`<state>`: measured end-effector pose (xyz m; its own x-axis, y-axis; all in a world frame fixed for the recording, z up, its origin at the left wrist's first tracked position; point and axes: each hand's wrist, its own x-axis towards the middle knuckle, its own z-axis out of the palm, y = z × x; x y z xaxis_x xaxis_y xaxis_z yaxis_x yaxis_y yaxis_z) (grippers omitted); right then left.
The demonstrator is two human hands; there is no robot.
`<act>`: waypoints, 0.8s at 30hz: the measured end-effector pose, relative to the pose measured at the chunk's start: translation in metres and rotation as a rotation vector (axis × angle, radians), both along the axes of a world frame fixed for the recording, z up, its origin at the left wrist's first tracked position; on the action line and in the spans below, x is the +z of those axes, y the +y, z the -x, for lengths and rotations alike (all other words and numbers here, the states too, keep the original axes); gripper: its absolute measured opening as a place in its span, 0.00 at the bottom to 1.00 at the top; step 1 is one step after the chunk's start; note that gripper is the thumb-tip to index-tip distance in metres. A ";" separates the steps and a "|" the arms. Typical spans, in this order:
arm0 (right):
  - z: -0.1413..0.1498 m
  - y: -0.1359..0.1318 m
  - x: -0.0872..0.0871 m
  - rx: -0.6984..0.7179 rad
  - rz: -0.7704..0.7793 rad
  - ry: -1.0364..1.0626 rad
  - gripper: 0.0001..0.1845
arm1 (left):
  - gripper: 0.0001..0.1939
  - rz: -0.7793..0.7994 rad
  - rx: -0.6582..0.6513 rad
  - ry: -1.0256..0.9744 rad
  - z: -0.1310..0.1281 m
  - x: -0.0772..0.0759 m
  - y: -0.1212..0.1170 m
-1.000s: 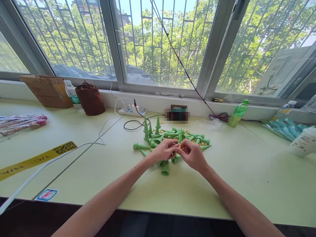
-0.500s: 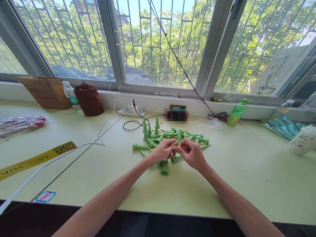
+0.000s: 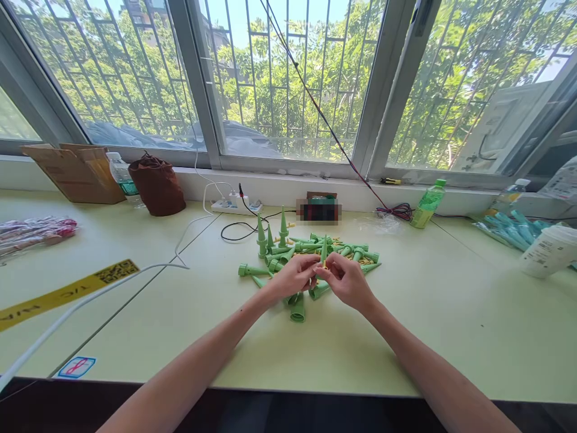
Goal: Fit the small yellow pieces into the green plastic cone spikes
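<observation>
Both my hands meet over a heap of green plastic cone spikes [image 3: 311, 252] on the pale green table [image 3: 406, 325]. My left hand [image 3: 293, 276] and my right hand [image 3: 345, 278] are closed in a pinch on one upright green spike [image 3: 323, 251], with a small yellow part at its base between the fingertips. Three spikes [image 3: 270, 234] stand upright at the far left of the heap. Several small yellow pieces [image 3: 367, 261] lie among the spikes. A loose cone [image 3: 298, 309] lies nearest to me.
A white cable [image 3: 90, 294] crosses the table to a power strip [image 3: 237, 205]. A brown bag [image 3: 157, 183], cardboard box [image 3: 74, 171] and water bottle [image 3: 119, 171] stand back left. A green bottle [image 3: 427, 204], blue packets [image 3: 514, 231] and white cup [image 3: 545, 252] are right. Yellow tape [image 3: 63, 294] lies left.
My hands keep the same pinch on the spike. The view has tilted slightly, so everything sits a little lower and to the left.
</observation>
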<state>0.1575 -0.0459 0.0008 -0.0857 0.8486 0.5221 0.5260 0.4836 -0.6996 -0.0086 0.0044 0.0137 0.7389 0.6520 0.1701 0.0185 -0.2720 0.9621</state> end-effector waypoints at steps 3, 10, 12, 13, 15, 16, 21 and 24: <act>0.000 0.000 -0.001 0.007 0.008 -0.006 0.17 | 0.15 -0.012 -0.004 0.002 0.001 -0.003 0.002; 0.000 0.001 -0.003 0.031 0.015 -0.011 0.15 | 0.14 -0.009 -0.015 0.018 0.001 -0.004 0.002; 0.000 0.001 -0.003 0.036 0.021 -0.010 0.14 | 0.14 -0.005 -0.012 0.022 0.001 -0.003 0.002; 0.000 0.001 -0.003 0.036 0.023 -0.010 0.14 | 0.14 -0.004 -0.010 0.022 0.001 -0.003 0.002; -0.001 0.001 -0.003 0.036 0.028 -0.013 0.13 | 0.14 -0.007 -0.009 0.018 0.001 -0.003 0.002; -0.001 0.001 -0.002 0.036 0.031 -0.015 0.13 | 0.14 -0.009 -0.011 0.016 0.001 -0.003 0.002; -0.001 0.001 -0.002 0.039 0.036 -0.022 0.14 | 0.14 0.005 -0.025 0.006 0.000 -0.003 0.002; -0.001 0.000 -0.002 0.044 0.038 -0.022 0.14 | 0.15 0.010 -0.023 0.011 0.001 -0.002 0.002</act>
